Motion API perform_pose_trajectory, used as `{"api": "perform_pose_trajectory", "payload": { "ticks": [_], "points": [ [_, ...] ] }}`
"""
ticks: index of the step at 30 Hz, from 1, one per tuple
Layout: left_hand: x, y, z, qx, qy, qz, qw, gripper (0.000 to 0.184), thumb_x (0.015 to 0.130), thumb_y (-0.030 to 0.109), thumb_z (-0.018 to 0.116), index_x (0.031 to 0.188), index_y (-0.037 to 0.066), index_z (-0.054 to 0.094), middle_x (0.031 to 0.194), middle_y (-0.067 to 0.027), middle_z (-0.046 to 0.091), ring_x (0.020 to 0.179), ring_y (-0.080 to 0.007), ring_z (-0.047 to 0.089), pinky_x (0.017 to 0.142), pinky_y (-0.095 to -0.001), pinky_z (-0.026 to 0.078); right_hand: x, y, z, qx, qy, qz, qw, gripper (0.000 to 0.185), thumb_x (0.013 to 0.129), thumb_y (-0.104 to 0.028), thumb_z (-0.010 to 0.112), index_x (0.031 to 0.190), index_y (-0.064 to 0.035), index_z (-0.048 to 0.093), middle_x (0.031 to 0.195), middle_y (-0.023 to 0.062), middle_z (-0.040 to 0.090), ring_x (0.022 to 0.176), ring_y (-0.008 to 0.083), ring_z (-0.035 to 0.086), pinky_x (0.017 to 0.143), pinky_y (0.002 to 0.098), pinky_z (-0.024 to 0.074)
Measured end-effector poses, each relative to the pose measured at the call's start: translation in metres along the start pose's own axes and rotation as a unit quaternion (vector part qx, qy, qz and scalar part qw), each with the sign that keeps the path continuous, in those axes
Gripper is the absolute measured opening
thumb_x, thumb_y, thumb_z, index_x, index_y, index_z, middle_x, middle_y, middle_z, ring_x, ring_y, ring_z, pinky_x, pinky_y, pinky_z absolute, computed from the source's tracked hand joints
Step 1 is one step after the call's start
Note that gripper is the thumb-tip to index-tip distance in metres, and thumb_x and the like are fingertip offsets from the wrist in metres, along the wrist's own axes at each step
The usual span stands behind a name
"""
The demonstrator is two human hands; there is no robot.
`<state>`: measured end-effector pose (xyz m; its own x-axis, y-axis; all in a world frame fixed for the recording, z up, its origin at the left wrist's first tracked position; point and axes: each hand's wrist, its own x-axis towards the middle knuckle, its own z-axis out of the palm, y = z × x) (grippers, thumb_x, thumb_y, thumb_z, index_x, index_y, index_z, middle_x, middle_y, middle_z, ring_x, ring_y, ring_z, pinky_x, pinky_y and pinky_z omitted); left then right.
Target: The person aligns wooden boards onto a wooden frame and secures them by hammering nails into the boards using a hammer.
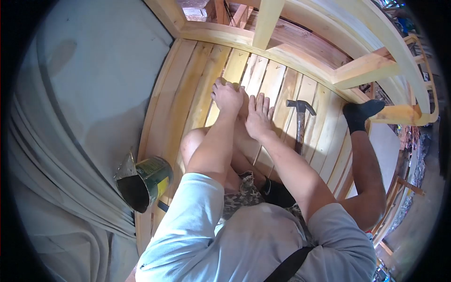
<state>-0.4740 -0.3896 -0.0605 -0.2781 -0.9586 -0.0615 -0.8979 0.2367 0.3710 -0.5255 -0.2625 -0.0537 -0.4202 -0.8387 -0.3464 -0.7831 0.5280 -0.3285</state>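
My left hand (229, 97) is over the light wooden planks (203, 80), its fingers curled in. Whatever those fingers may hold is hidden from this angle. Just to its right, my right hand (259, 118) has its fingers stretched out and lies flat toward the planks, with nothing in it. A claw hammer (300, 123) with a worn handle lies on the planks to the right of that hand, head pointing away from me. Small pencil-like marks show on some planks beyond my hands.
A tilted open tin can (152, 176) with a bent lid is at the left edge of the planks. Grey cloth (94, 94) hangs along the left. A wooden frame (265, 23) rises at the far side and right. My socked foot (359, 115) braces near it.
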Motion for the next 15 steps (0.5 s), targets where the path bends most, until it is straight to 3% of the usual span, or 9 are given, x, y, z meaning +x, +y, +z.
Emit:
{"api": "perform_pose_trajectory", "payload": {
  "ticks": [3,5,11,15],
  "points": [
    [0.003,-0.007,0.004,-0.052,0.035,-0.019,0.998,0.049,0.078,0.038,0.083,0.108,-0.001,0.076,0.144,-0.0167,0.053,0.13,-0.0361,0.049,0.108,-0.0504,0.041,0.009,-0.002,0.018,-0.043,-0.026,0.019,0.999,0.071,0.1,-0.011,0.039,0.163,-0.0014,0.007,0.168,0.0311,-0.004,0.154,0.0528,-0.009,0.121,0.07,-0.0036],
    [0.004,-0.004,0.001,-0.104,0.046,-0.058,0.992,0.047,0.072,0.03,0.089,0.105,-0.001,0.076,0.133,-0.0149,0.062,0.122,-0.0358,0.055,0.106,-0.0472,0.043,0.005,0.0,0.018,-0.051,-0.045,0.015,0.998,0.073,0.1,-0.012,0.04,0.164,-0.0017,0.006,0.168,0.0304,-0.005,0.154,0.0528,-0.009,0.121,0.0696,-0.0035],
    [0.009,-0.006,0.003,-0.095,0.057,-0.066,0.992,0.042,0.074,0.032,0.087,0.1,0.001,0.078,0.13,-0.0145,0.061,0.123,-0.0339,0.053,0.107,-0.0451,0.042,0.007,-0.004,0.015,-0.061,-0.064,0.019,0.996,0.076,0.099,-0.012,0.042,0.164,-0.002,0.004,0.169,0.0289,-0.008,0.154,0.052,-0.01,0.121,0.0686,-0.0035],
    [0.009,-0.007,0.001,-0.094,0.019,-0.065,0.993,0.044,0.075,0.033,0.086,0.104,0.0,0.078,0.133,-0.0138,0.059,0.125,-0.0321,0.05,0.109,-0.0436,0.04,0.005,-0.007,0.006,-0.076,-0.07,0.023,0.994,0.075,0.105,-0.025,0.042,0.164,-0.0019,0.001,0.169,0.0283,-0.008,0.155,0.0512,-0.009,0.122,0.0675,-0.0026]
  ]
}}
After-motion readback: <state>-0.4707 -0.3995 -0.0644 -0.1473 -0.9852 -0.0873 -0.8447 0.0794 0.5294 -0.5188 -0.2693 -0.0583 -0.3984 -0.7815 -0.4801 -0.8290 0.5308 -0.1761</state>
